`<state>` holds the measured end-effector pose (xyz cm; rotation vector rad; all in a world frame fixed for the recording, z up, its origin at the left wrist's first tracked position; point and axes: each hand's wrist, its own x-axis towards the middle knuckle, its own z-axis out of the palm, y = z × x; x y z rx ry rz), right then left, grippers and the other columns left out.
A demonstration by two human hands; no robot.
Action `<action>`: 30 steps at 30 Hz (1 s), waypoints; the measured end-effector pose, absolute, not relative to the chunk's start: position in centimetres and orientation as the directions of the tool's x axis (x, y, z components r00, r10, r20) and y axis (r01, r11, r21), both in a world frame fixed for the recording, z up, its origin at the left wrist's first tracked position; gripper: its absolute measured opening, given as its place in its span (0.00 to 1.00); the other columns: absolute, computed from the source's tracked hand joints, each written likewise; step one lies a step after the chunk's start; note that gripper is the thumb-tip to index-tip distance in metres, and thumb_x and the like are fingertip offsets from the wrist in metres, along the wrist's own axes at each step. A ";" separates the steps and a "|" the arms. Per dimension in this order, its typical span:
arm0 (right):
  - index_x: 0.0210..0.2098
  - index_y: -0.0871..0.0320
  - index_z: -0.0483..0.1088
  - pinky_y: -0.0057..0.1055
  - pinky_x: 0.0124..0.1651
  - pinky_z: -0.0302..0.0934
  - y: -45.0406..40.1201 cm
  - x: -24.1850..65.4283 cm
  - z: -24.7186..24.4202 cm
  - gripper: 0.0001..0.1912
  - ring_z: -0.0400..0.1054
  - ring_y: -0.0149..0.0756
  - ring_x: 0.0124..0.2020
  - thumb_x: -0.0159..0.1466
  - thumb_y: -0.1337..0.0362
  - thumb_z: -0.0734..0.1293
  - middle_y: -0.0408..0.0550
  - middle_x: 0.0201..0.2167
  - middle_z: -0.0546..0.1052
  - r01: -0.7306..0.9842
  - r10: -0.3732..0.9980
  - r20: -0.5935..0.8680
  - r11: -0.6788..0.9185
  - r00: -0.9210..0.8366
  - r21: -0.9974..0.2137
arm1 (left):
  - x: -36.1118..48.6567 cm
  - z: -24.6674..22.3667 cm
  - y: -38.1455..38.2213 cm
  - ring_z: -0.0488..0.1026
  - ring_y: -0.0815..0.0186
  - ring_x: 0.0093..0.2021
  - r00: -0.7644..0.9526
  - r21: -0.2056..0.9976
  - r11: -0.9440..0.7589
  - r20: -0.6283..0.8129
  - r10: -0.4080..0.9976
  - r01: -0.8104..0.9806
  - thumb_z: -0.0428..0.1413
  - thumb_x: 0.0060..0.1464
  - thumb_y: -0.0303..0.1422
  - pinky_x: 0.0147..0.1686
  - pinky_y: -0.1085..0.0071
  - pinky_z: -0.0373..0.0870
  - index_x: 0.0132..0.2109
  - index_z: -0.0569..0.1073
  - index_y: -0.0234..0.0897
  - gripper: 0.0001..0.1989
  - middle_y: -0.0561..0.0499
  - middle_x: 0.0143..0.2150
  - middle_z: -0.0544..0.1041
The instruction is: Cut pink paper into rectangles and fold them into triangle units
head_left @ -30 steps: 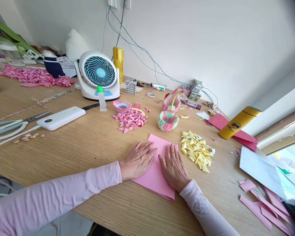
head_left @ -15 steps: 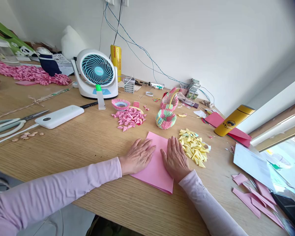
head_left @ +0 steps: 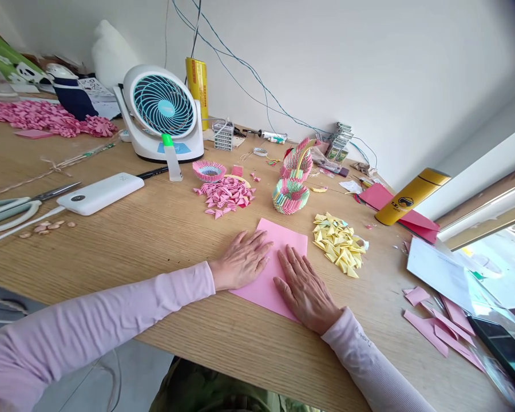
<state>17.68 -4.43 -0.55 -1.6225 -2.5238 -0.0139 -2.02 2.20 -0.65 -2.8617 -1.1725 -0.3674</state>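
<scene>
A folded sheet of pink paper lies on the wooden table in front of me. My left hand rests flat across its left side, fingers stretched out. On its right side lies my right hand, also flat, palm down, with fingers extended. Both hands press on the paper without gripping it, and they cover parts of its edges. Just right of the paper is a pile of folded yellow paper pieces. Beyond it stand a pink and green folded-paper basket and a heap of folded pink pieces.
A white fan stands at the back left, near a small green-capped bottle. Scissors and a white power bank lie left. On the right are a yellow flask, pink paper strips and a phone.
My right hand has slid toward me and inward across the paper, baring its far right corner. My left hand stays nearly in place. The whole view has shifted slightly.
</scene>
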 end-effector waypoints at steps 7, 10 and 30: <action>0.69 0.62 0.34 0.50 0.68 0.40 -9.0 19.8 -0.4 0.32 0.33 0.43 0.70 0.72 0.55 0.49 0.55 0.70 0.41 0.889 0.893 0.089 0.448 -0.441 -0.095 | -2.0 -0.5 2.1 0.52 0.59 0.67 0.685 0.077 -0.714 0.228 0.692 0.695 0.39 0.65 0.34 0.63 0.53 0.49 0.62 0.62 0.38 0.21 0.43 0.67 0.59; 0.69 0.62 0.29 0.52 0.66 0.46 -10.9 19.9 -0.2 0.34 0.35 0.45 0.69 0.72 0.56 0.50 0.58 0.70 0.41 0.877 0.881 0.100 0.471 -0.462 -0.092 | -2.0 -0.6 2.1 0.52 0.58 0.67 0.683 0.082 -0.713 0.229 0.694 0.697 0.39 0.65 0.34 0.63 0.52 0.48 0.63 0.61 0.37 0.22 0.42 0.67 0.59; 0.64 0.80 0.51 0.47 0.66 0.45 -0.9 18.2 -1.1 0.33 0.43 0.52 0.68 0.70 0.57 0.51 0.71 0.66 0.52 0.995 0.985 0.149 0.095 -0.090 -0.029 | -2.2 -0.8 2.1 0.50 0.58 0.68 0.681 0.078 -0.712 0.240 0.692 0.697 0.38 0.65 0.36 0.64 0.52 0.46 0.63 0.61 0.38 0.22 0.43 0.67 0.59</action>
